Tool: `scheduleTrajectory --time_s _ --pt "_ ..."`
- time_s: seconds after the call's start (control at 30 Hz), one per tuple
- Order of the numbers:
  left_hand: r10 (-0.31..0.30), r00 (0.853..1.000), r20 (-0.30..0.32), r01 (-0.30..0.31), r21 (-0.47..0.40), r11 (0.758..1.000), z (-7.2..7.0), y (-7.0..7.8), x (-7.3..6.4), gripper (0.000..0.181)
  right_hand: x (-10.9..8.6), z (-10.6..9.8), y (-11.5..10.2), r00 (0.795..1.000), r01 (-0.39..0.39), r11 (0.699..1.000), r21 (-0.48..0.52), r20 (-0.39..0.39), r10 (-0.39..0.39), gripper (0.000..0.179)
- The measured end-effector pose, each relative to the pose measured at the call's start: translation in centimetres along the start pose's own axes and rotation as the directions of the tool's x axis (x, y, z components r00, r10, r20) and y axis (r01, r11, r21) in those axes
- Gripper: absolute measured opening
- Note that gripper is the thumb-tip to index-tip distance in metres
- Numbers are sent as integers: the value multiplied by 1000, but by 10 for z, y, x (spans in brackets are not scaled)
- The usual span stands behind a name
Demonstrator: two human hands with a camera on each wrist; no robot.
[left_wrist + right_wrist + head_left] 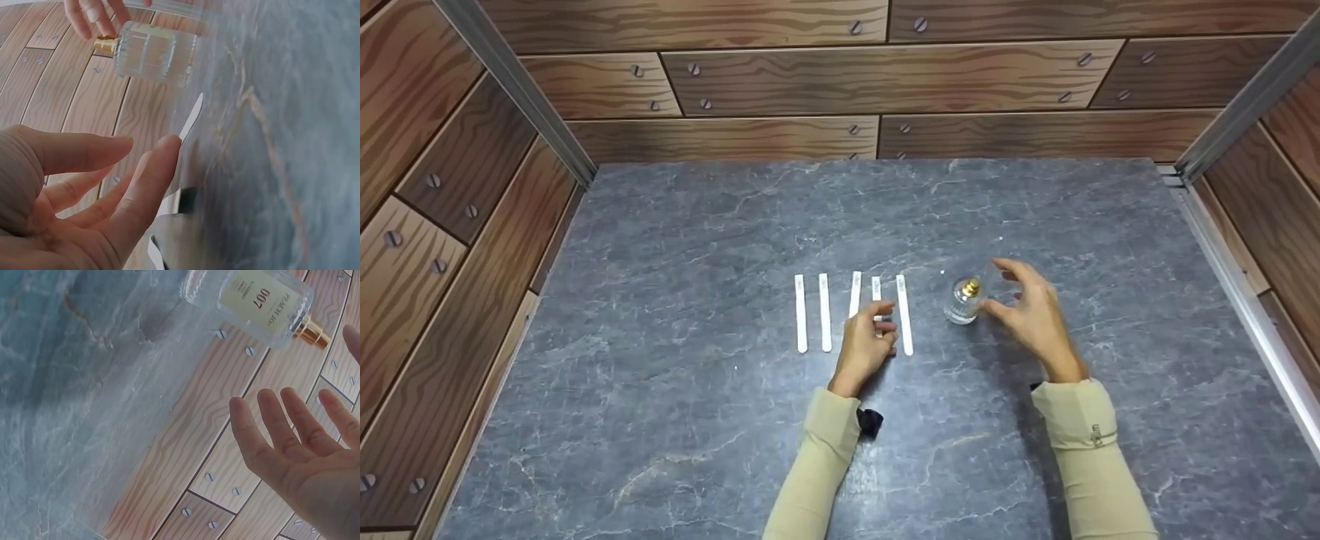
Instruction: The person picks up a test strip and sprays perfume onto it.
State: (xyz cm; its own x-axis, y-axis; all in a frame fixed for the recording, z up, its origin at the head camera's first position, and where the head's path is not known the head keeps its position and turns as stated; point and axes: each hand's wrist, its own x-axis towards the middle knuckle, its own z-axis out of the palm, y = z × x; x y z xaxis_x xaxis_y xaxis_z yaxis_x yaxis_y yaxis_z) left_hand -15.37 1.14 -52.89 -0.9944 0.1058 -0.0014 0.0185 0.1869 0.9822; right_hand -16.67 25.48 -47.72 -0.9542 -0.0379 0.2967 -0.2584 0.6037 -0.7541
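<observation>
A clear glass perfume bottle (962, 306) with a gold spray top stands on the table. Its pale label (257, 297) reads 007 in the right wrist view. Just right of the bottle is my right hand (1031, 315), fingers spread and nothing between them. My left hand (866, 345) hovers low over a row of several white paper test strips (825, 315), partly covering those in the middle. In the left wrist view, the left thumb and fingers (143, 197) are apart and hold nothing; a strip (193, 117) shows beyond the fingertip.
The grey marbled tabletop (660, 390) extends around the strips and bottle. Wood-patterned panels (885, 82) close off the back and sides. Metal rails (1245, 300) run along the right edge. A small black object (870, 423) sits at the left cuff.
</observation>
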Motion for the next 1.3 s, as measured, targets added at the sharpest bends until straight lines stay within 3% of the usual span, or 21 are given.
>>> scheduleTrajectory --time_s 0.3,0.5,0.73,0.83,1.07,1.2,1.3 --pt "-34 999 9 34 31 999 8 -1 4 48 0 0 3 1000 -11 1000 -8 21 11 61" --pt "-62 998 -27 64 81 995 13 -3 7 47 -1 3 4 1000 -7 1000 -16 18 7 58" --pt "-35 997 -61 46 184 982 18 -4 11 50 -3 4 5 1000 -23 999 -25 19 24 59" --pt "7 995 -99 21 275 961 23 -3 11 53 -3 5 5 1000 -23 999 -22 15 24 59" --pt "142 974 -177 -32 511 859 33 0 7 47 -3 7 5 1000 -9 1000 -24 17 9 59" --pt "152 968 -200 -18 548 836 36 1 6 42 -4 5 7 999 -27 999 -32 24 28 60" --pt "127 971 -203 5 549 836 36 3 7 42 -4 3 8 999 -41 999 -36 33 42 60"
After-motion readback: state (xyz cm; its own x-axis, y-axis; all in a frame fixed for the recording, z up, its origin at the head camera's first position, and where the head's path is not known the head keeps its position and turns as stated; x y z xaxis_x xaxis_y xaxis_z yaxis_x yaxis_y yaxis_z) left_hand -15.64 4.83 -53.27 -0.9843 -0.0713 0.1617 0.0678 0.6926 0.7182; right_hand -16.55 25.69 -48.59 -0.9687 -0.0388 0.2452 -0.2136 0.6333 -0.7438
